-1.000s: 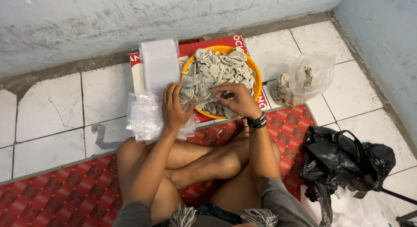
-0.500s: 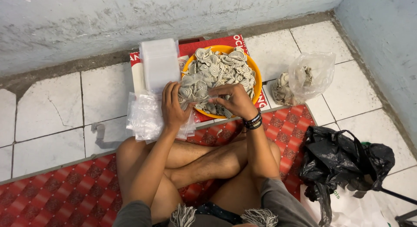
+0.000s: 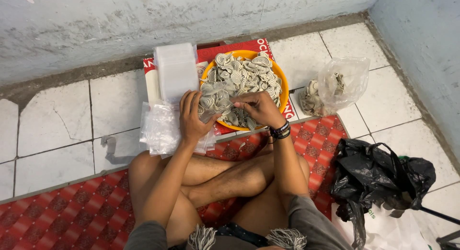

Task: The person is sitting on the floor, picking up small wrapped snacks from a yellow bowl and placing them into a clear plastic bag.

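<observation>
The left hand [image 3: 192, 117] and right hand [image 3: 258, 107] meet at the near rim of the round orange plastic bowl [image 3: 282, 82] heaped with small grey-and-white coiled loops [image 3: 244, 75], both pinching a small clear plastic bag [image 3: 211, 107] with loops inside. The loops look light and springy, apt to slip; the bag looks thin, best pinched at its mouth.

The scene is lit evenly by soft, diffuse light, and no harsh shadows are cast. Only a faint shadow is seen beneath the crumpled clear plastic bags [image 3: 160, 130] at centre left. Mild glare is shown on the glossy white floor tiles [image 3: 57, 130] and on the shiny black plastic bag [image 3: 378, 178] at lower right. Focus is held sharply throughout; straight lines are bent slightly near the frame edges.
</observation>
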